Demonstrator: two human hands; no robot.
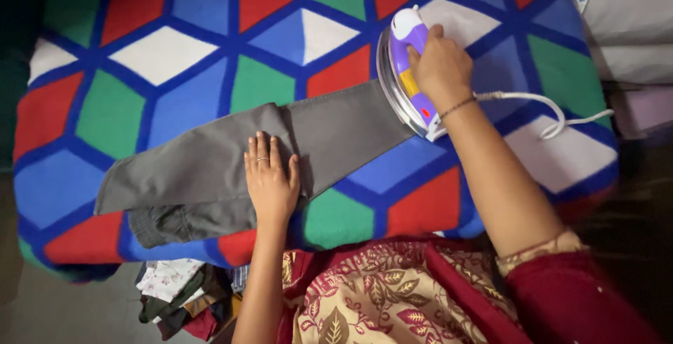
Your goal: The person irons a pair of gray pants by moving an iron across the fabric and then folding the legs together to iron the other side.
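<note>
Grey trousers [280,155] lie folded across the table [161,57], which is covered by a blanket of blue, red, green and white diamond shapes. They run at a slant, from the elastic waistband at the lower left near the table's front edge up to the leg end at the right of centre. The left hand [270,183] lies flat on them, fingers spread and palm down, pressing the cloth near its middle fold; it grips nothing. A ring shows on one finger. The right hand [440,67] is closed around the handle of a purple and white iron [406,71], which is tipped up on its side just past the upper end of the trousers, its metal plate facing left toward the cloth and touching or nearly touching that end. A white cord [540,109] trails from the iron's back across the blanket toward the right edge.

Behind the trousers the blanket is bare cloth right to the far side, and the left part of the table is bare as well. The waistband reaches close to the front edge, just beside the person's body in a maroon patterned dress. Below the front edge, at the left, a heap of crumpled clothes [186,295] sits on the floor. A stack of folded pale cloth [631,22] rests beyond the table's right corner.
</note>
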